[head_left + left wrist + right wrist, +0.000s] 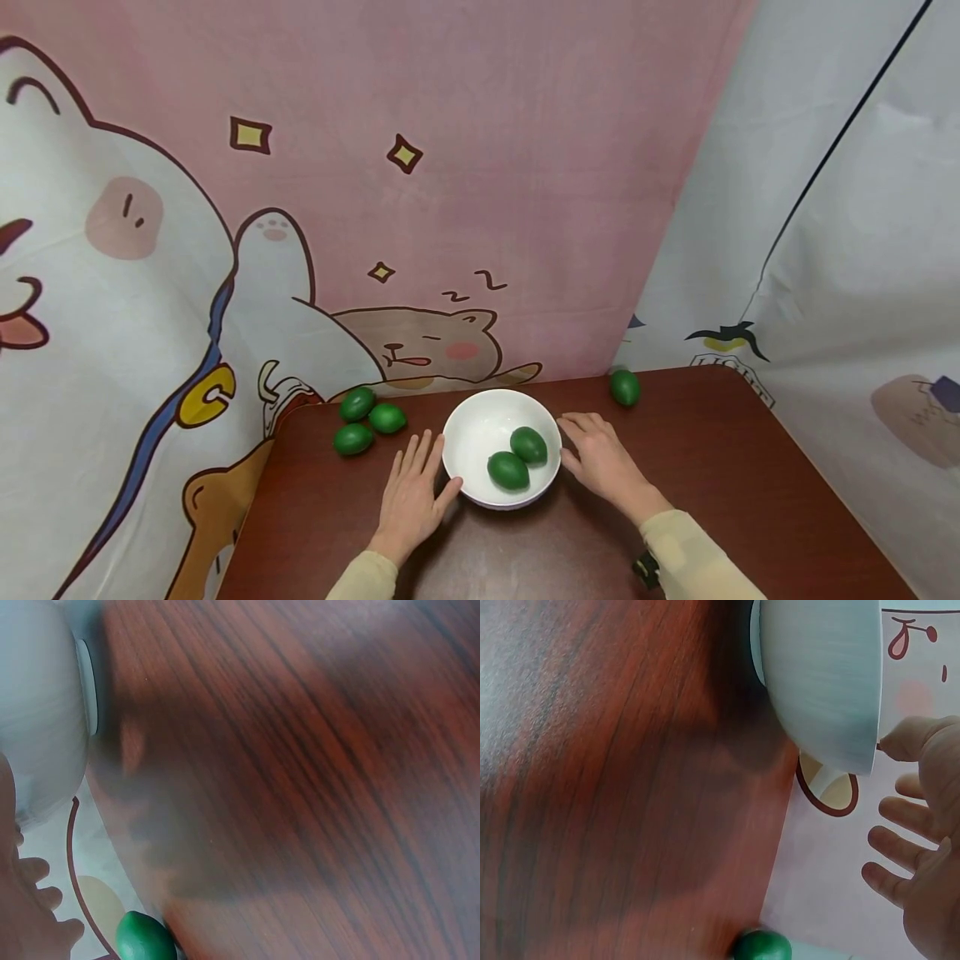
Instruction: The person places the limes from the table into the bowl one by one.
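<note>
A white bowl (467, 425) stands upright on the dark wooden table with two green limes (508, 471) inside. My left hand (411, 493) is at the bowl's left side, fingers extended and thumb by the rim. On the other side is my right hand (602, 460), its fingers spread and slightly bent, the thumb close to the rim. Whether either hand actually touches the bowl, I cannot tell. In the right wrist view the right thumb is beside the edge of the bowl (821, 682), and the palm holds nothing. The left wrist view shows the bowl's outer wall (41, 697) next to the left hand.
Three limes (353, 438) lie grouped at the table's back left, beyond the left fingertips. Another lime (625, 387) sits near the back edge, right of the bowl. A printed cloth (570, 208) hangs behind the table (720, 467).
</note>
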Motion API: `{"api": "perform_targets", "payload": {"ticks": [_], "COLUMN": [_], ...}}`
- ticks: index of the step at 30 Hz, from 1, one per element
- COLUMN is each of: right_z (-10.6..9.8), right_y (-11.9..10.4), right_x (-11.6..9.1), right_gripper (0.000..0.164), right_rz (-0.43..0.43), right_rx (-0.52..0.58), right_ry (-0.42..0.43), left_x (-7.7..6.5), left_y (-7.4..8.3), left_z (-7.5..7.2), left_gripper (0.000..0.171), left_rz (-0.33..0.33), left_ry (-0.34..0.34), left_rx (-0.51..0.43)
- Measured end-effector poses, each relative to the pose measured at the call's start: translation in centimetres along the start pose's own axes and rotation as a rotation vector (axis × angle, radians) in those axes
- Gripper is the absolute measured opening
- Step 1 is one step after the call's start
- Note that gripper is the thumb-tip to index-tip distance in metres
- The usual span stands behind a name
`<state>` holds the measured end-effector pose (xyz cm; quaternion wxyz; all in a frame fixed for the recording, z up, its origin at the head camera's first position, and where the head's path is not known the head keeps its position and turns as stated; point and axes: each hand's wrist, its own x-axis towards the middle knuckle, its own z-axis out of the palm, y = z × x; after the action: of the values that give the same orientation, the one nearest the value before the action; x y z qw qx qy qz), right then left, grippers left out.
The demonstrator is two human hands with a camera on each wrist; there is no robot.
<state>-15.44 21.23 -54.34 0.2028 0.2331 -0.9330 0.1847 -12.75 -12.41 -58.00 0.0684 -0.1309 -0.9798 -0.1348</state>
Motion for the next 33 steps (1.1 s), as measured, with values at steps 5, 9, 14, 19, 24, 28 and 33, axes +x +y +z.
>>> {"api": "perform_targets", "payload": {"ticks": [5,9,14,19,24,28,33], "right_z": [-0.4,-0.6,-0.7,-0.8,-0.9,-1.0,-1.4], "right_y": [0.2,0.5,0.8,1.2,1.7,2.2,3.0], "right_x": [-0.3,-0.4,-0.6,-0.7,-0.9,-1.1,-1.1], "right_gripper": [0.049,0.048,0.046,0.046,0.045,0.045,0.046], "right_rz": [0.02,0.043,0.057,0.066,0.082,0.107,0.134], "right_rx": [-0.001,-0.004,-0.009,-0.01,-0.019,-0.02,-0.016], "right_ry": [-0.016,-0.03,-0.029,-0.016,-0.012,-0.025,-0.036], "left_x": [0.0,0.0,-0.2,-0.3,-0.4,-0.3,-0.3], "left_y": [0.0,0.0,0.0,0.1,0.1,0.0,0.0], "left_z": [0.1,0.1,0.3,0.5,0.7,0.8,0.9], "left_gripper": [0.077,0.078,0.078,0.077,0.076,0.076,0.077], "left_rz": [0.01,0.008,0.006,0.011,0.023,0.008,0.004], "left_ry": [0.012,0.01,0.016,0.034,0.061,0.042,0.038], "left_rx": [0.01,0.023,0.034,0.028,0.032,0.033,0.034]}}
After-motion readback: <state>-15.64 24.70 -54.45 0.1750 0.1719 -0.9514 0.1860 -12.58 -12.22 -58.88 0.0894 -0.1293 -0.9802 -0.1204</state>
